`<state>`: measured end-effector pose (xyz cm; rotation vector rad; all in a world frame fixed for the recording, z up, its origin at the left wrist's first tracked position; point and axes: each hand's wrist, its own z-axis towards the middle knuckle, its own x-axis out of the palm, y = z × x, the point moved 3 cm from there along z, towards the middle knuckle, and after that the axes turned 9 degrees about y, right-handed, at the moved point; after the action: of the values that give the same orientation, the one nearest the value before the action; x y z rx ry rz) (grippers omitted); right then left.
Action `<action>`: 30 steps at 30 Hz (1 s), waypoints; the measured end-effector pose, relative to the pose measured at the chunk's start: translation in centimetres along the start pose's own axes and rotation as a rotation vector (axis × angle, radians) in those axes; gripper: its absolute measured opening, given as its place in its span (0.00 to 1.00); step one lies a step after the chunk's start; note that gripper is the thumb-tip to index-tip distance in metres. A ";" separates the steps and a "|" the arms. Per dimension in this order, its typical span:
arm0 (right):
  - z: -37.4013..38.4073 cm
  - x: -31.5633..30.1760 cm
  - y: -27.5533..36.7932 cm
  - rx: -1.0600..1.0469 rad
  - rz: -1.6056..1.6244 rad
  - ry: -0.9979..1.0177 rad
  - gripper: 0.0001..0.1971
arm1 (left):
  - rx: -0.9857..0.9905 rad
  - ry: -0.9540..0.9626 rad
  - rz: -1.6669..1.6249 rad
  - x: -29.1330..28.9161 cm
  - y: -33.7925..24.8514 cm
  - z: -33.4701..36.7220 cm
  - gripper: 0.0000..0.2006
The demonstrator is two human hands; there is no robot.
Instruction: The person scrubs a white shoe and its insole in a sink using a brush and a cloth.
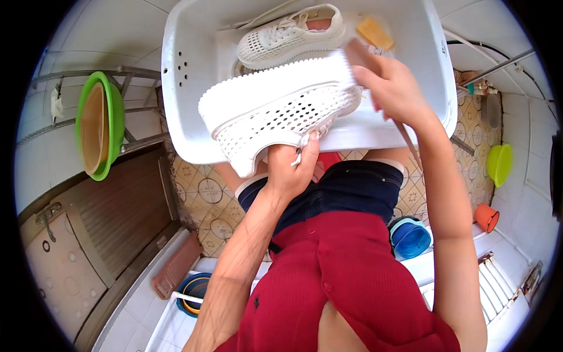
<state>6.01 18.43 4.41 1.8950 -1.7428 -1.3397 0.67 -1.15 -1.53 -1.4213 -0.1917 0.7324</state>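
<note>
My left hand (291, 169) grips a white perforated shoe (287, 111) by its opening, with fingers partly inside it. The shoe is tipped on its side, its thick ridged sole turned up and away from me. In my right hand (394, 88) is a brush (362, 57) with a brownish-pink handle, slightly blurred, its pale bristles against the sole near the toe. Behind lies the matching white shoe (275, 41) with laces, inside the white sink (174, 111). A yellow block (375, 33), sponge or soap, sits at the sink's far right.
To the left, a green basin (117, 126) with a tan one hangs on a metal rack. A lime bowl (499, 164), an orange cup (487, 217) and a blue container (410, 239) are on the right. Patterned tiles (208, 190) cover the floor.
</note>
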 end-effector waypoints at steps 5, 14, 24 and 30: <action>-1.0 1.5 1.2 -0.102 0.031 -0.040 0.18 | 0.017 -0.018 0.043 0.3 -0.2 0.0 0.10; -0.2 1.2 -1.8 -0.126 0.083 -0.101 0.16 | 0.016 -0.055 0.101 0.1 -0.4 0.2 0.10; -1.7 5.9 2.6 -0.472 0.026 -0.036 0.15 | -0.053 -0.033 0.031 0.0 0.2 -0.6 0.11; -1.5 1.0 -3.7 0.075 0.142 -0.081 0.17 | -0.048 -0.003 0.052 0.0 -0.3 0.1 0.11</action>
<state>9.44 17.89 2.16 1.7387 -1.9525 -1.3331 0.75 -1.07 -1.22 -1.4755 -0.1759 0.7772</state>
